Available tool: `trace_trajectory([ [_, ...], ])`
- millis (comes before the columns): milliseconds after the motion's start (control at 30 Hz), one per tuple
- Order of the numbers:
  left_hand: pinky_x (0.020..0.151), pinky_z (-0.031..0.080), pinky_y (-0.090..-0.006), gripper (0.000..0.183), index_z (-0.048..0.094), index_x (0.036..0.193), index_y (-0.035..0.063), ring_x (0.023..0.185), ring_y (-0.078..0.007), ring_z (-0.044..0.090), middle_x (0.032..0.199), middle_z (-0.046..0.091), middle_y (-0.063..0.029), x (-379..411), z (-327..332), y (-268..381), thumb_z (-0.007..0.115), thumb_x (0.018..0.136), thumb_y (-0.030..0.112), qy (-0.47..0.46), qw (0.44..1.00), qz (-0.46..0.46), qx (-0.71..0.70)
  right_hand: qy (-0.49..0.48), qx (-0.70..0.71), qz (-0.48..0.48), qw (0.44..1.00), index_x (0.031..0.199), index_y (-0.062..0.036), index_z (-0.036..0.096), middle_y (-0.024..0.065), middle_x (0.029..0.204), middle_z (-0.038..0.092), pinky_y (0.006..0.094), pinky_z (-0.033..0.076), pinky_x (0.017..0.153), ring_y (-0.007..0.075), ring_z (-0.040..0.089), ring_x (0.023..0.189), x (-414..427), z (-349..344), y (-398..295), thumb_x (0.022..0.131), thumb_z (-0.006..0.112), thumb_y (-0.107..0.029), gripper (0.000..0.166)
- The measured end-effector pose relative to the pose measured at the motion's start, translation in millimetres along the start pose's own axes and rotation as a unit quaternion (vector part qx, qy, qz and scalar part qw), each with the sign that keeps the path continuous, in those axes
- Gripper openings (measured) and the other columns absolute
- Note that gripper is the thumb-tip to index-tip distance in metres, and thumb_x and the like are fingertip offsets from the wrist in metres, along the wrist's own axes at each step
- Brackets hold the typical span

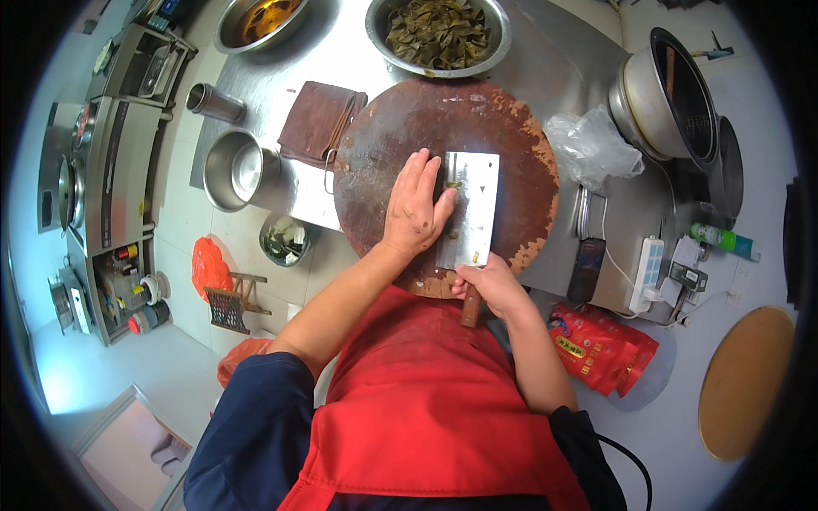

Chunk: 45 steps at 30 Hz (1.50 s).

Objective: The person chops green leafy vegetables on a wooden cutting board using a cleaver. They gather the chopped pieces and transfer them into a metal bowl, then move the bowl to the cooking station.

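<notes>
My right hand (492, 284) grips the wooden handle of a broad cleaver (476, 204). Its blade lies nearly flat over the round wooden chopping block (383, 134), with a few green scraps stuck on its face. My left hand (414, 207) rests palm down left of the blade, fingers stretched forward and holding nothing. The left thumb touches or overlaps the blade's left edge; I cannot tell which. Beyond the block, a steel basin (376, 46) holds chopped olive-green leaves (441, 32).
Left of the block are a folded brown cloth (319, 124), a steel pot (220, 172) and a steel cup (217, 103). A clear plastic bag (591, 144), a phone (586, 269) and a power strip (648, 265) are on the right. A waste bin (284, 241) stands below the table's left edge.
</notes>
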<state>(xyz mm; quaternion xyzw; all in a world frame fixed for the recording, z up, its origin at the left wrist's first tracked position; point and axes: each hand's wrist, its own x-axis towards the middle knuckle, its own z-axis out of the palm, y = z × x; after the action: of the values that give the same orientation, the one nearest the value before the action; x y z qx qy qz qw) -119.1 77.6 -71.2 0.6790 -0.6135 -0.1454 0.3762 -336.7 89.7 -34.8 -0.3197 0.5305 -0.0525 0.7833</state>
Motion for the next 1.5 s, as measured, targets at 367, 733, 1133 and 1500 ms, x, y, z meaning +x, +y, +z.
trace_trajectory([
  [367, 0.128, 0.031, -0.0589, 0.064, 0.046, 0.155, -0.0093, 0.152, -0.0600, 0.037, 0.162, 0.040, -0.0400, 4, 4, -4, 0.067, 0.104, 0.024, -0.015, 1.000, -0.014, -0.009, -0.036, 0.025, 0.000, 0.999, 0.106, 0.0049, 0.066, 0.0130, 0.087, 0.072, 0.0354, 0.062, 0.067, 0.0220, 0.074, 0.075, 41, 57, -18, 0.097, 0.064, -0.001, 0.011],
  [733, 0.117, 0.049, -0.0453, 0.035, 0.067, 0.139, -0.0004, 0.134, -0.0430, 0.064, 0.144, 0.066, -0.0269, 180, -24, -21, 0.060, 0.105, 0.006, 0.080, 0.993, 0.086, -0.033, -0.050, -0.028, -0.256, 0.965, 0.098, 0.0046, 0.063, 0.0104, 0.077, 0.069, 0.0348, 0.060, 0.064, 0.0178, 0.070, 0.067, 78, 65, -167, 0.095, 0.064, -0.003, 0.009],
  [1133, 0.087, 0.059, -0.0431, 0.016, 0.077, 0.117, 0.0062, 0.095, -0.0346, 0.074, 0.105, 0.078, -0.0172, 341, 8, -84, 0.070, 0.103, 0.011, 0.080, 0.986, 0.123, 0.076, -0.043, -0.011, -0.220, 0.974, 0.089, 0.0031, 0.064, 0.0091, 0.073, 0.069, 0.0360, 0.058, 0.067, 0.0171, 0.070, 0.067, 73, 16, -156, 0.093, 0.065, -0.010, 0.014],
  [1500, 0.088, 0.062, -0.0435, 0.023, 0.079, 0.120, 0.0065, 0.094, -0.0317, 0.078, 0.107, 0.079, -0.0168, 318, 101, 44, 0.068, 0.100, 0.013, -0.267, 0.938, 0.196, 0.102, -0.087, -0.016, -0.144, 0.986, 0.111, 0.0034, 0.064, 0.0101, 0.085, 0.072, 0.0378, 0.059, 0.074, 0.0190, 0.071, 0.076, 24, -21, -19, 0.099, 0.065, -0.016, 0.022],
])
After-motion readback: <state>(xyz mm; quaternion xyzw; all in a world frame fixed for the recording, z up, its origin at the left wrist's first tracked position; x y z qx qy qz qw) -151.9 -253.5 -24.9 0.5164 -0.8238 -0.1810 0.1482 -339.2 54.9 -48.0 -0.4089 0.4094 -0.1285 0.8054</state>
